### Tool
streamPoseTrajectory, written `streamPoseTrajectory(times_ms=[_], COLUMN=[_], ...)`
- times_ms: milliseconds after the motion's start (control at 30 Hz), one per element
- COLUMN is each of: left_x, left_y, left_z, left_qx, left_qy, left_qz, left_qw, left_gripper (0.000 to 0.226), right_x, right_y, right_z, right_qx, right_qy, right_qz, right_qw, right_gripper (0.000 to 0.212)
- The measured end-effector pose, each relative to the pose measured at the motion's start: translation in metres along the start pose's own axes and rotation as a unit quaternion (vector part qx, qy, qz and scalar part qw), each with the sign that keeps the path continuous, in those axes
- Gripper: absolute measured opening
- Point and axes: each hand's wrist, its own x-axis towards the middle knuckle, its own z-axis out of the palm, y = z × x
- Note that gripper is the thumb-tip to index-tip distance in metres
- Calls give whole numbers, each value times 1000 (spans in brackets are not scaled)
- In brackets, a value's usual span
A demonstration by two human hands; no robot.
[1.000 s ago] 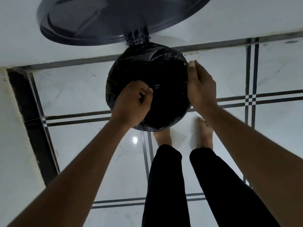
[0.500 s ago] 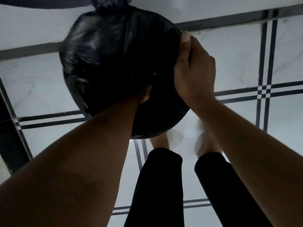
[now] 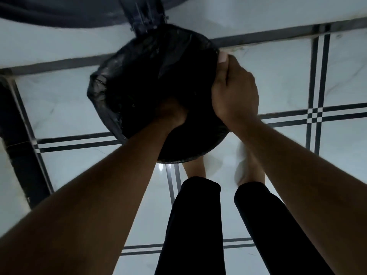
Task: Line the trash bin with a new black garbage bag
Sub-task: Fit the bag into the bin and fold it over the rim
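A round trash bin stands on the floor in front of me, its mouth covered by a black garbage bag [image 3: 127, 80] folded over the rim. The open bin lid [image 3: 59, 14] stands up behind it on a hinge [image 3: 147, 18]. My left hand [image 3: 172, 114] reaches down inside the bag; its fingers are hidden in the dark. My right hand [image 3: 234, 90] grips the bag's edge at the right side of the rim, thumb pointing up.
White marble floor tiles [image 3: 268, 80] with dark stripe borders surround the bin. A white wall [image 3: 258, 10] rises just behind it. A dark vertical strip [image 3: 17, 145] runs down the left. My bare feet [image 3: 250, 171] and black trouser legs stand close below the bin.
My left hand has gone from the top of the bag down into it. The view has moved closer to the bin. My right hand keeps its hold on the rim.
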Motion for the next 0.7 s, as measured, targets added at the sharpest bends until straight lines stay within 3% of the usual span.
streamPoseTrajectory(times_ms=[100,167,233,300,400,500,700], left_x=[-39,-69,-90,-104,-105,-87,-66], left_y=[-13,-23,-27,-27,-26,-27,-18], left_z=[-11,-16,-19,-28,-42,-57,-106], left_qx=[-108,-123,-96,-82,-73,-100,-178], left_qy=[139,284,385,436,402,337,291], left_qz=[60,141,164,155,126,87,7], left_qw=[983,940,903,883,904,932,940], left_gripper=[34,34,39,54,74,79,57], right_x=[3,7,10,11,6,-2,-17], right_y=[-9,-15,-20,-23,-25,-24,-10], right_z=[-18,-31,-40,-46,-51,-50,-42], right_qx=[-53,-75,-86,-87,-72,-61,-37], right_qy=[-70,-118,-155,-174,-175,-173,-162], right_qz=[28,52,68,72,69,61,62], right_qw=[996,989,982,978,980,981,984], right_gripper=[61,62,62,63,67,66,63])
